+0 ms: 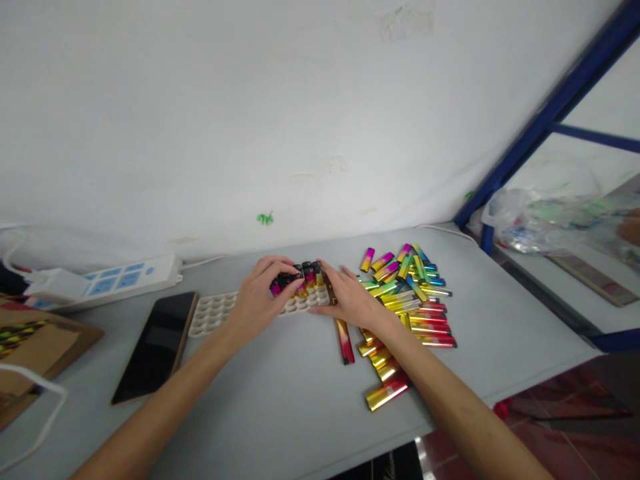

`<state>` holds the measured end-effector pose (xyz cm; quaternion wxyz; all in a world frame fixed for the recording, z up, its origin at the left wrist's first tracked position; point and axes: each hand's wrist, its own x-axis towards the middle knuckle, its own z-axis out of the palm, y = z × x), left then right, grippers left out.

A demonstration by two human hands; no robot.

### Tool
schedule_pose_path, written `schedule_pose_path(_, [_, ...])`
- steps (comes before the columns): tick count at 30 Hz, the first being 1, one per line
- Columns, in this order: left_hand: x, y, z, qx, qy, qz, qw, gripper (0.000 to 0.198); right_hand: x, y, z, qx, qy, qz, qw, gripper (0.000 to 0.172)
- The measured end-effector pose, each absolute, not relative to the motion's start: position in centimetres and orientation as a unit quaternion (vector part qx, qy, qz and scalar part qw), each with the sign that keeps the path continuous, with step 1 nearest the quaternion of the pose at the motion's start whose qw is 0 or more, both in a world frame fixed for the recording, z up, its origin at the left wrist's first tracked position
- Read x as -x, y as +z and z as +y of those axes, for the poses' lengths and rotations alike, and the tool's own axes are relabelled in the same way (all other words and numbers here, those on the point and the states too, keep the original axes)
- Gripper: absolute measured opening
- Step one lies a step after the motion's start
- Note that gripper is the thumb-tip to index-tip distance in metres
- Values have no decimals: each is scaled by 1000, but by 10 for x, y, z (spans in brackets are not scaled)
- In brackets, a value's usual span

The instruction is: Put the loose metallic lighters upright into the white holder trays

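A white tray (pixel 215 313) with rows of round holes lies on the table. Toward its right end stand several lighters (pixel 303 288) with black tops and shiny purple-to-yellow bodies. My left hand (pixel 267 290) has its fingers and thumb closed around black-topped lighters at the back row. My right hand (pixel 347 297) spans the tray's right end, thumb at the front edge and fingers at the back. Between that thumb and fingers shows a dark strip with gold marks, partly hidden. A red-and-gold metallic casing (pixel 345 341) lies just below my right hand.
A pile of shiny multicoloured casings (pixel 413 287) spreads to the right, partly behind my right forearm. On the left are a black phone (pixel 157 343), a white power strip (pixel 127 277) and a cardboard box (pixel 55 353). A blue metal frame (pixel 525 137) stands at the right.
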<state>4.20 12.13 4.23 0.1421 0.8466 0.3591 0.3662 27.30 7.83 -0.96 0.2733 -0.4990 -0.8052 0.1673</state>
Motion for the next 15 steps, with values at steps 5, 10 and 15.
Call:
schedule_pose_path(5, [-34,37,122,-853,376,337,130,15,-277,-5,77,489,177,-813,261,104])
schedule_pose_path(10, [-22,40,126,-877,348,313,111,20,-280,-3,78,485,167,-819,257,98])
schedule_pose_path(15, [-19,55,133,-894,290,325,106,29,-281,-8,79,480,153,-822,264,95])
